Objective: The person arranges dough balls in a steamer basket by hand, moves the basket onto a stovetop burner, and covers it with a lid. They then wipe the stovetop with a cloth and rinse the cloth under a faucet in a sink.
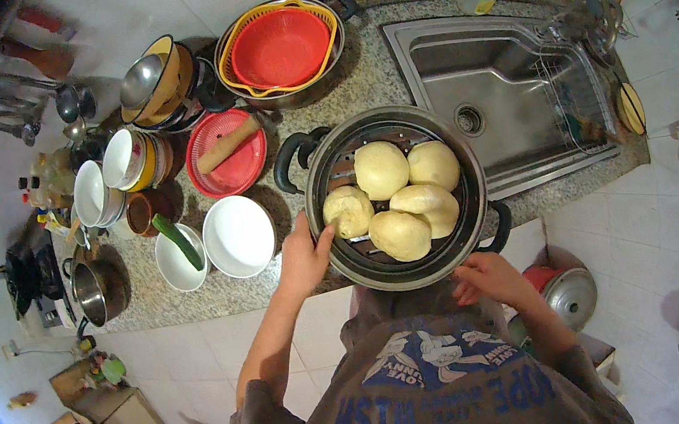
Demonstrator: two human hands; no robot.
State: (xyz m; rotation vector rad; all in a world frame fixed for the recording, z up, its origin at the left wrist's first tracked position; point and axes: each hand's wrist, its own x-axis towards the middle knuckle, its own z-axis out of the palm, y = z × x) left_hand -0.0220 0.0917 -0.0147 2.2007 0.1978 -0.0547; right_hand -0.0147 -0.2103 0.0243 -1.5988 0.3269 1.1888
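A round metal steamer pot (326, 253) with black handles sits at the counter's front edge. Several pale yellow steamed buns (381, 170) lie on its perforated steamer rack (342, 166). One bun (348, 212) at the left has a dented, uneven top. My left hand (303, 260) is closed over the pot's left rim, thumb inside beside that bun and fingers outside. Just below the pot's front right rim, my right hand (488, 280) has its fingers loosely bent and apart, with nothing seen in them.
A steel sink (469, 81) lies right of the pot. To the left are a white bowl (240, 236), a smaller bowl (173, 274) with a cucumber (178, 242), and a red basket (238, 171) with a rolling pin (228, 144). Behind stands a red basin (280, 47).
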